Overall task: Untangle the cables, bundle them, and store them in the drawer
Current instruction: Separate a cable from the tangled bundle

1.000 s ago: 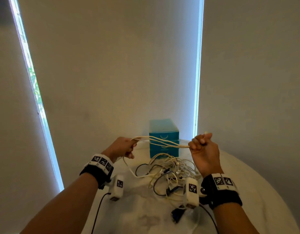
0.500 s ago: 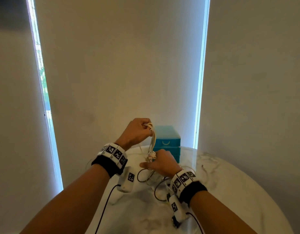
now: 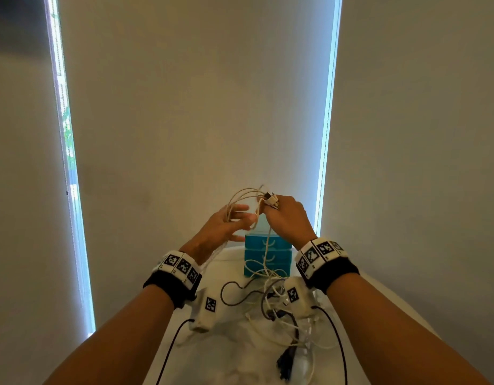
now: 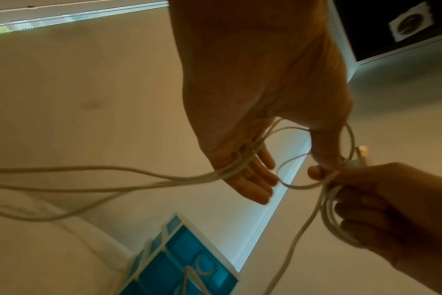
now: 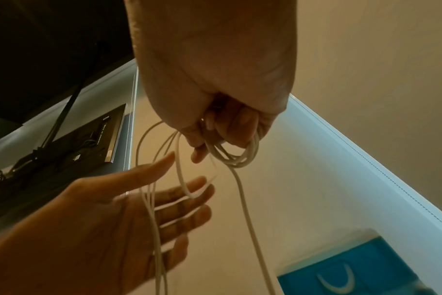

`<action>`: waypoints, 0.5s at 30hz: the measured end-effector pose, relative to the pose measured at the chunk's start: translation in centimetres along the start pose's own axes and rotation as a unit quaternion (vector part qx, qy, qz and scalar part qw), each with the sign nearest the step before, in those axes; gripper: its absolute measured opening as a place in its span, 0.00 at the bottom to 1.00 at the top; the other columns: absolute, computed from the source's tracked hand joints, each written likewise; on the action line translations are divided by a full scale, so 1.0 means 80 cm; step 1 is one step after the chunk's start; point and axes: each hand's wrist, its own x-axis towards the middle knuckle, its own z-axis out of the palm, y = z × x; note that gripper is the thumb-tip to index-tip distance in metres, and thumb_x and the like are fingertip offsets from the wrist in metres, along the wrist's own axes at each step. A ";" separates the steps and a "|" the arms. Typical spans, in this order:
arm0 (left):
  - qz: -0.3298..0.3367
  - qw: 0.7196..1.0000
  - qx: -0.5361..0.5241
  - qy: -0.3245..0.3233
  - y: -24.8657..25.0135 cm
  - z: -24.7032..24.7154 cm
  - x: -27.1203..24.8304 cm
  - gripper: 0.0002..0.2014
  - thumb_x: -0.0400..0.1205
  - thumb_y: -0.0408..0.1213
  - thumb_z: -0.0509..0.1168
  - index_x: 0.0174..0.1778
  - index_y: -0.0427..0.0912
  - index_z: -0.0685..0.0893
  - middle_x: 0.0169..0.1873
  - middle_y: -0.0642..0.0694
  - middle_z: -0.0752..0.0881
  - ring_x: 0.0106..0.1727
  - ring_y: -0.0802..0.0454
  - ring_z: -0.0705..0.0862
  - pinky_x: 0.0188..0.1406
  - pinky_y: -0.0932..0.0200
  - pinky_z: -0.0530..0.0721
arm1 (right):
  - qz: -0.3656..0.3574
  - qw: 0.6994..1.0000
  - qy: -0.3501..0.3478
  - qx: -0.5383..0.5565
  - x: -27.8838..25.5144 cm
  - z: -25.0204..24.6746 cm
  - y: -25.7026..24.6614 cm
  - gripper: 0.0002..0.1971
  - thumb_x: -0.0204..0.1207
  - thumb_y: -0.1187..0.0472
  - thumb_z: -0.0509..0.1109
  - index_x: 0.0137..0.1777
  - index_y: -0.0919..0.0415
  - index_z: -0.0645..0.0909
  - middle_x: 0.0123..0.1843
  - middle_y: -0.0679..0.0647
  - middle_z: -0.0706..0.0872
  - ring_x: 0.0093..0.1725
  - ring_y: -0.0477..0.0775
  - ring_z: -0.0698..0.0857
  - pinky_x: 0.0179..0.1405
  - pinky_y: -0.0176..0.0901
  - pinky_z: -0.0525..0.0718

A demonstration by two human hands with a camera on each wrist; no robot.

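Note:
A white cable point(image 3: 240, 194) is looped in the air between both raised hands. My right hand point(image 3: 284, 215) grips the gathered coil point(image 5: 236, 159), and the plug ends point(image 3: 270, 201) stick out above its knuckles. My left hand point(image 3: 229, 220) is beside it with straight, spread fingers point(image 5: 184, 201), and several strands point(image 4: 230, 171) lie across its palm. One strand hangs from the right hand down to the tangle of white and dark cables point(image 3: 268, 301) on the table. The blue drawer unit point(image 3: 268, 257) stands behind the tangle, its drawers closed.
The white round table point(image 3: 229, 343) stands close to the wall, with bright window strips point(image 3: 327, 134) on both sides. A black cable bundle point(image 3: 287, 359) lies near the table's front. The table's right edge point(image 3: 407, 307) curves away past my right arm.
A second ago both hands held the cable stretched out sideways. Since then the hands have come together and risen; the right hand has taken the coil and the left hand's fingers have straightened.

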 end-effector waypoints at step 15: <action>-0.017 0.937 0.342 -0.070 -0.086 0.042 -0.007 0.17 0.84 0.71 0.65 0.55 0.64 0.89 0.43 0.51 0.90 0.40 0.58 0.86 0.40 0.60 0.81 | -0.049 0.993 0.014 0.109 -0.007 -0.037 -0.006 0.08 0.87 0.47 0.74 0.57 0.36 0.95 0.45 0.40 0.96 0.38 0.42 0.87 0.48 0.51 0.89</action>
